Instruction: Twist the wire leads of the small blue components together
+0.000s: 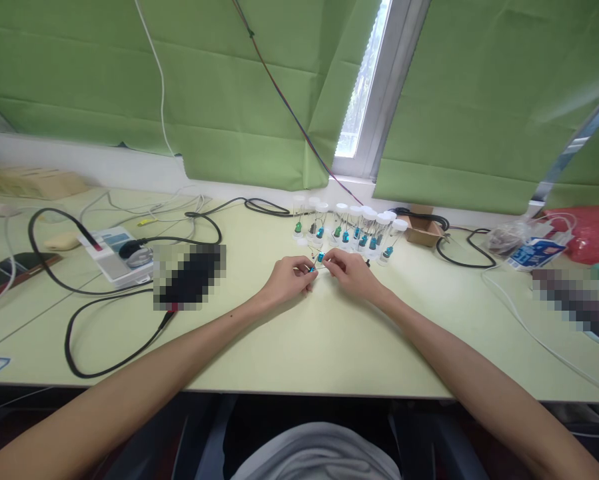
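My left hand (pixel 288 279) and my right hand (pixel 352 272) meet over the middle of the pale green table (pixel 299 347). Both pinch a small blue electronic part with thin wire leads (pixel 320 259) between their fingertips, just above the tabletop. Right behind the hands stands a row of several clear vials with white caps (pixel 352 227), each holding a small blue or green part.
Black cables (pixel 79 320) loop across the table's left half, beside a white meter (pixel 113 253) and a blurred black object (pixel 189 275). A small cardboard box (pixel 424 230), a plastic bag (pixel 509 240) and a red bag (pixel 592 233) lie at the right. Green curtains hang behind.
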The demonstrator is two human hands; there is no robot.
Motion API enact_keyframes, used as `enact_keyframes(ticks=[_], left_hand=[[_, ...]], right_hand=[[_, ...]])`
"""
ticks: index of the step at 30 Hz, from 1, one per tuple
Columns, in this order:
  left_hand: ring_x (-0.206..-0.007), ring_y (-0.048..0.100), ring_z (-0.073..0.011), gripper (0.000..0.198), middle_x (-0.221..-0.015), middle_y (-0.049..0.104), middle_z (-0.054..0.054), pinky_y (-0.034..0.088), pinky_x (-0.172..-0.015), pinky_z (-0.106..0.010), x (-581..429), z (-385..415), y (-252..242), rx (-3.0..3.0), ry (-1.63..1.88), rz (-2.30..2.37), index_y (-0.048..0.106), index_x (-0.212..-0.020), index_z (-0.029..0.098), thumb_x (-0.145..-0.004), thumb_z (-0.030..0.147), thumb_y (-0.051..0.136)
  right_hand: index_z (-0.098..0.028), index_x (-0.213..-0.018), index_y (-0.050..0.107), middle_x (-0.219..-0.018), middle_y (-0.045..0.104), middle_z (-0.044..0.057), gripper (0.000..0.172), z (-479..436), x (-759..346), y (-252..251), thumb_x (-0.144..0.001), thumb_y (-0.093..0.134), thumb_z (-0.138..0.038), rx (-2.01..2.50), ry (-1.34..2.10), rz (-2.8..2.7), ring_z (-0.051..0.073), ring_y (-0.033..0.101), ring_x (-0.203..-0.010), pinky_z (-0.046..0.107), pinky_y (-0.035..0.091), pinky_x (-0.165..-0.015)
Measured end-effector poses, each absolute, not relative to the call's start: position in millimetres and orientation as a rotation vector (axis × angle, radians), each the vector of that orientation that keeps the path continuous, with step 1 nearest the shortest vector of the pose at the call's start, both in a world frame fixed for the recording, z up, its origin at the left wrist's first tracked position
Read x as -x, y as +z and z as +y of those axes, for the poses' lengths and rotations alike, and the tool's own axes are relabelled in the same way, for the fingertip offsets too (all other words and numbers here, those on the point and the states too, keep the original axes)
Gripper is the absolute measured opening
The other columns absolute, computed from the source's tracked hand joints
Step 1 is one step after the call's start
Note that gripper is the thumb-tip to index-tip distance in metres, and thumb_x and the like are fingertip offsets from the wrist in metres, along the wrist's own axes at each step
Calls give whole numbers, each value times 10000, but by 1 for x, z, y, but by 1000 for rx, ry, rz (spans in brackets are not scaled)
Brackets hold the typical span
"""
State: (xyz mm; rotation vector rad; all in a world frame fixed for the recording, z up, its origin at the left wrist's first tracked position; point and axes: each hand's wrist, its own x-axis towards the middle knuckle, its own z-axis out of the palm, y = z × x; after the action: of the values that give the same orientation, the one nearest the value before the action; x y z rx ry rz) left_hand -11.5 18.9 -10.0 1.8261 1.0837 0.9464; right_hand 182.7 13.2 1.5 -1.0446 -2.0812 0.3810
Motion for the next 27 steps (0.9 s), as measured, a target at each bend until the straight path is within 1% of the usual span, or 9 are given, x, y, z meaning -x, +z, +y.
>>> enact_keyframes(ticks=[13, 27], left_hand=[[-492, 618, -145, 186, -592, 635, 4, 487, -519, -257, 11, 18, -9, -1843, 947, 1083, 625, -830, 180, -780, 360, 623], [-473, 600, -139, 201, -582, 636, 6, 487, -536, -267, 11, 18, -10, -1851, 951, 1095, 631, -820, 184, -772, 380, 628]], right_hand=[[-185, -893, 595, -630, 556, -26, 175, 14, -184, -2, -929, 459, -289, 1033, 375, -2092, 117, 471, -566, 247, 360, -609], [-184, -887, 594, -614, 533, -26, 190, 13, -183, 1, -932, 449, -299, 1032, 386, -2086, 123, 460, -570, 254, 362, -606]])
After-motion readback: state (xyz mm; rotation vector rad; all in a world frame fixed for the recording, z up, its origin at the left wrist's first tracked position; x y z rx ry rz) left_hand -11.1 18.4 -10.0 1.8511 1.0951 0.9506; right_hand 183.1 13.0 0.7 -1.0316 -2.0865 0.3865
